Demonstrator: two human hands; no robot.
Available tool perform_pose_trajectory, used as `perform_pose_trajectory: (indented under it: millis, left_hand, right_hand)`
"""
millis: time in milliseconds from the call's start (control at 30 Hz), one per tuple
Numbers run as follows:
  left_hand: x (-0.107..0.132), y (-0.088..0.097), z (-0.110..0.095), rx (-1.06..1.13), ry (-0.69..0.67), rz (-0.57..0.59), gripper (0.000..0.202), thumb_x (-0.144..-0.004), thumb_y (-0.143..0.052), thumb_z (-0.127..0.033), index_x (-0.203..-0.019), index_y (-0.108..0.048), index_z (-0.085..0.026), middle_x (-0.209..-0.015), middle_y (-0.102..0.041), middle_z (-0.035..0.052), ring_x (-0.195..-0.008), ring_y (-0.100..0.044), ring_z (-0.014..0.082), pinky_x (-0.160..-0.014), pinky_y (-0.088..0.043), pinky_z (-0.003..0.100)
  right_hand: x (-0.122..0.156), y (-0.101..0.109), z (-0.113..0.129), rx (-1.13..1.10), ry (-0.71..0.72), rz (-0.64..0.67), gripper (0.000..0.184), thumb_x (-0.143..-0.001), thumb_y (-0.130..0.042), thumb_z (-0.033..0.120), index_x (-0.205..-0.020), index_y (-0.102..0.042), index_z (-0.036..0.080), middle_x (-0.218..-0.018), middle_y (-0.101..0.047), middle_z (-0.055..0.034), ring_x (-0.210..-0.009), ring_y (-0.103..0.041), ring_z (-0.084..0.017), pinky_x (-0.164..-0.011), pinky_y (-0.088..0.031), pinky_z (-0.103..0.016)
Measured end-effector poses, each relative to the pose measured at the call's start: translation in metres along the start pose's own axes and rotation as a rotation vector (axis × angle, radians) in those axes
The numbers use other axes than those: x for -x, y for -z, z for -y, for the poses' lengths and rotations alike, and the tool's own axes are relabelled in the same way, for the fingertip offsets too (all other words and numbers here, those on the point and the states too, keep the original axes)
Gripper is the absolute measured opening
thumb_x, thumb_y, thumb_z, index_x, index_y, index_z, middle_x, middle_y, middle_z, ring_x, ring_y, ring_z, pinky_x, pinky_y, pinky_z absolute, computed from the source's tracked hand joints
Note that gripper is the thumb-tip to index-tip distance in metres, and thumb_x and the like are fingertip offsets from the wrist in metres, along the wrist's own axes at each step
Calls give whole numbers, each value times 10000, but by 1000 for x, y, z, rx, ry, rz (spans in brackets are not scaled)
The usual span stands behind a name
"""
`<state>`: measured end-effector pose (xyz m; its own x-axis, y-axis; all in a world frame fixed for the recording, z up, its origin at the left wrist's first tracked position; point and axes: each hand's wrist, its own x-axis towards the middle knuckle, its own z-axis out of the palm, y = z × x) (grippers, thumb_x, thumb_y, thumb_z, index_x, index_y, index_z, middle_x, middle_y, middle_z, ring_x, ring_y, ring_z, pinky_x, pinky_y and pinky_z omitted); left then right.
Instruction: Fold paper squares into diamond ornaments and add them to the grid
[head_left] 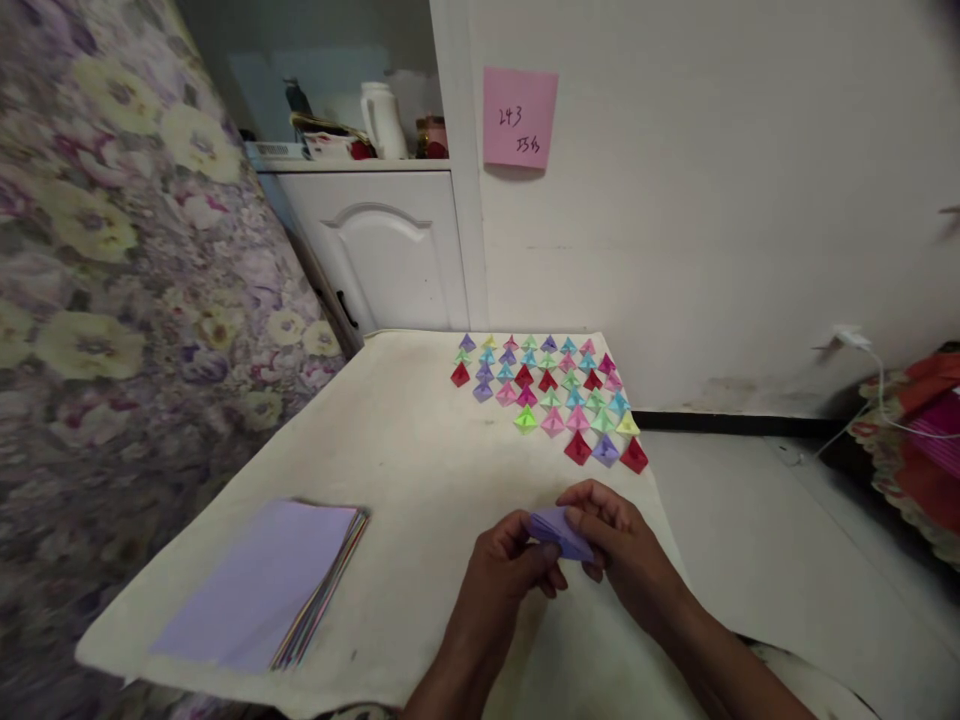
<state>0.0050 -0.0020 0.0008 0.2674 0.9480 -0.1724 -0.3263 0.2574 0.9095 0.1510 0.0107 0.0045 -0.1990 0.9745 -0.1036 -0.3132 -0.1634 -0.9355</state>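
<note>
A small folded piece of purple paper is held above the front right of the cloth-covered table. My left hand pinches its left end between thumb and fingers. On the other end, my right hand grips it with thumb and fingertips. Beyond my hands lie rows of small folded paper pieces in red, pink, green, blue, yellow and purple. At the left front rests a stack of paper sheets, purple on top, with coloured edges showing.
The pale tablecloth reaches to the wall. A floral curtain hangs at the left. Behind stands a white cabinet with a white jug on its ledge. A pink note sticks to the wall; a charger is at the right.
</note>
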Motion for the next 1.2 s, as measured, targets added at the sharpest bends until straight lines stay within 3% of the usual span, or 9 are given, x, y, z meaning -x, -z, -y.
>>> perform_pose_trajectory:
  millis: [200,433,600,767,933,1200]
  left_hand:
    - [2,-1,-5,-61,-41,0,71,-693,-666,-183,-735,-626,-143,-572,-618,8,-530,-533,113,-523,-405,218]
    - [3,-4,-7,-44,-41,-4,65,-690,-668,-178,-708,-613,-149,-567,-639,18,-531,-559,130,-539,-426,242]
    - [6,-9,-11,-45,-62,-35,54,-678,-665,-150,-699,-616,-147,-574,-646,26,-552,-565,136,-561,-425,248]
    - [7,-15,-15,-32,-73,-70,58,-665,-652,-128,-712,-621,-143,-611,-657,33,-590,-577,148,-599,-435,264]
    - [6,-14,-16,-11,-87,-103,83,-647,-676,-146,-709,-621,-150,-615,-639,13,-609,-567,137,-618,-432,250]
    - [3,-4,-14,-41,-89,-69,77,-674,-665,-120,-731,-624,-150,-653,-645,9,-637,-565,121,-642,-440,234]
  right_hand:
    - [1,0,5,-39,-105,74,185,-756,-636,322,-745,-559,154,-481,-462,64,-379,-332,-42,-373,-263,-166]
    - [2,1,7,-20,-133,117,212,-758,-626,367,-758,-570,163,-527,-484,52,-416,-373,-55,-392,-297,-171]
    - [3,2,7,65,-79,107,216,-762,-619,372,-808,-589,163,-590,-556,24,-471,-462,-77,-419,-330,-179]
    - [2,2,10,218,19,22,182,-728,-654,327,-779,-592,164,-457,-496,65,-395,-415,-66,-403,-315,-183]
    - [4,0,17,294,53,59,218,-758,-611,376,-816,-618,166,-538,-578,19,-457,-494,-104,-424,-370,-208]
    - [7,3,22,530,119,54,158,-742,-634,267,-888,-648,209,-529,-488,52,-495,-469,-103,-470,-349,-217]
